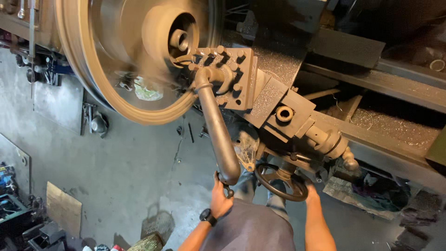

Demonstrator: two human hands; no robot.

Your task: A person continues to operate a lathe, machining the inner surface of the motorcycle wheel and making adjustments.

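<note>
**Long pipe handle ran from the left hand up to the tool post**

Grey cloth at the person's waist filled the bottom of the view, and both forearms rose from it toward the machine. Left hand (219, 197), with a black watch (207, 216) on its wrist, was closed around the near end of a long, dark, rounded steel pipe handle (216, 125). That handle's long axis ran away from the hand, upward and slightly leftward, ending at a curved head seated on the grimy square tool post (232, 76) studded with bolt heads. So the left hand held the near end while the working end lay well ahead of it, beside the spinning work.

Right hand (310, 190) lay against the right side of the rim of a black round handwheel (282, 182), just beside the left hand and nearer the body than the tool post; how tightly its fingers closed could not be told, since the wheel hid them.

Beyond the tool post a large tan disc-shaped workpiece (125, 60) showed motion blur, its hollow hub (179, 39) close to the post's front edge. The dark lathe bed (381, 93), dusted with chips, stretched off to the right. Below lay a stained concrete floor (121, 172) with scattered tools.
</note>
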